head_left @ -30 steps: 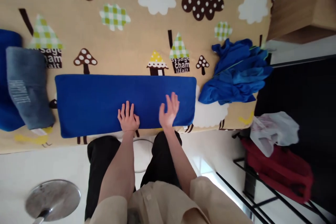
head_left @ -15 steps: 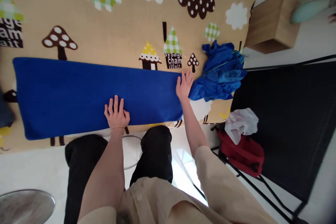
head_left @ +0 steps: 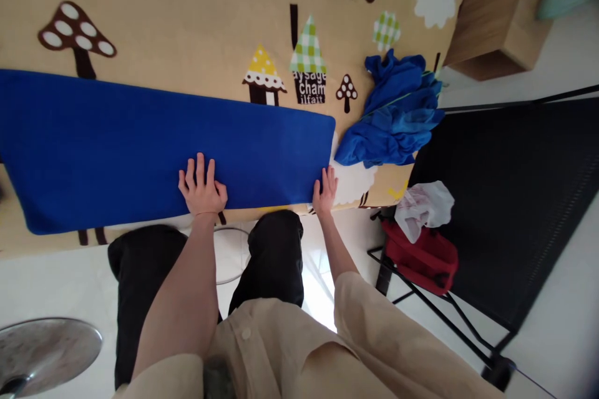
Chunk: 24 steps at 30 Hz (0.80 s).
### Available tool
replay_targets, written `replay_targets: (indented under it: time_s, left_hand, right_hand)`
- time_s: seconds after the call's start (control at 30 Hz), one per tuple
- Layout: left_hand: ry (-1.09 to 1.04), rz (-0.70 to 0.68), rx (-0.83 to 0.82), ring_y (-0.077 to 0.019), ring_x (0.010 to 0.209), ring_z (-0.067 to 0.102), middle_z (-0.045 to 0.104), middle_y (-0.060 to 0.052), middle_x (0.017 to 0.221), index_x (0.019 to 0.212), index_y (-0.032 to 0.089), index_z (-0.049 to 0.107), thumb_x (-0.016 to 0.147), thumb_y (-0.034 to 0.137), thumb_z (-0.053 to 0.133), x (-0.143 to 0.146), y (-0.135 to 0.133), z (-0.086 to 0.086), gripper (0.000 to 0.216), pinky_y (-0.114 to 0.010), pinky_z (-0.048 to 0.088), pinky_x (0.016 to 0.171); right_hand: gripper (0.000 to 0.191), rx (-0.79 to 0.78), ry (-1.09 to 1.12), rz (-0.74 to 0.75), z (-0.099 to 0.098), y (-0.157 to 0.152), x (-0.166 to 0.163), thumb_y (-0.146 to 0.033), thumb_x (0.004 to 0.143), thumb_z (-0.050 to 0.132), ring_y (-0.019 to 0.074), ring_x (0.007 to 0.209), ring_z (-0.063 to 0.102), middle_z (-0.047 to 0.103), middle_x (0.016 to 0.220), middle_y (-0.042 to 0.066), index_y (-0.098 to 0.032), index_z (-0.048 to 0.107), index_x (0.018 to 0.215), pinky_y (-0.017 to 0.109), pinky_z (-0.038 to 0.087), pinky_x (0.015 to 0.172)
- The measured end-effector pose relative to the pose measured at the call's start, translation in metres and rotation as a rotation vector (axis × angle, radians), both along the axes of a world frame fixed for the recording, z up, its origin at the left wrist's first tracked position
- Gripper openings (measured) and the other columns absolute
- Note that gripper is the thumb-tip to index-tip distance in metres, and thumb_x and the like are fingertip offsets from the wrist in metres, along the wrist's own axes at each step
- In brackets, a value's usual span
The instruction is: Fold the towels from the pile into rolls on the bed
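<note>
Left hand (head_left: 203,193) lies splayed — right hand (head_left: 324,194) less spread.

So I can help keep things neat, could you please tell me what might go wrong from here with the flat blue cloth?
The flat blue cloth lies close to the front edge of the patterned cover, so a pull might drag it over. The left hand, spread on it, could rumple it by sliding. The right hand might brush the crumpled blue cloth nearby.
</note>
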<state>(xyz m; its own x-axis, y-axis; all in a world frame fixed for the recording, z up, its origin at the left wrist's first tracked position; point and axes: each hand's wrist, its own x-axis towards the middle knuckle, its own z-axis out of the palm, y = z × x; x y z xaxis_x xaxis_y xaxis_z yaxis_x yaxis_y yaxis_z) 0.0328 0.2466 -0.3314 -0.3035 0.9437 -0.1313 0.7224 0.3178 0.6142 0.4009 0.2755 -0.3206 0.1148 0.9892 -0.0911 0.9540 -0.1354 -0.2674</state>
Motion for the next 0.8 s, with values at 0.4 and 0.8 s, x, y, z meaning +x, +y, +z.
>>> replay_targets:
  time_s: [0.4, 0.8]
  left_hand:
    - [-0.021, 0.004, -0.015, -0.0356, 0.159, 0.018, 0.032, -0.012, 0.168, 0.151, 0.016, 0.053, 0.081, 0.026, 0.056, 0.0, -0.001, -0.001, 0.071, -0.064, 0.004, 0.129]
    - [0.103, -0.271, -0.033, -0.026, 0.161, 0.011, 0.02, -0.012, 0.172, 0.159, 0.014, 0.041, 0.096, 0.022, 0.039, -0.02, -0.053, 0.033, 0.063, -0.053, 0.01, 0.131]
  right_hand:
    - [0.072, 0.118, 0.012, -0.552, -0.033, -0.067, -0.064, -0.031, 0.106, -0.002, 0.0278, 0.159, 0.015, 0.03, 0.162, 0.034, 0.012, 0.031, 0.153, 0.054, 0.01, 0.128]
    - [0.068, -0.149, 0.522, -0.412, 0.085, -0.165, -0.077, -0.053, 0.101, 0.039, 0.0272, 0.152, 0.039, 0.045, 0.161, 0.015, -0.014, 0.045, 0.156, 0.049, 0.031, 0.126]
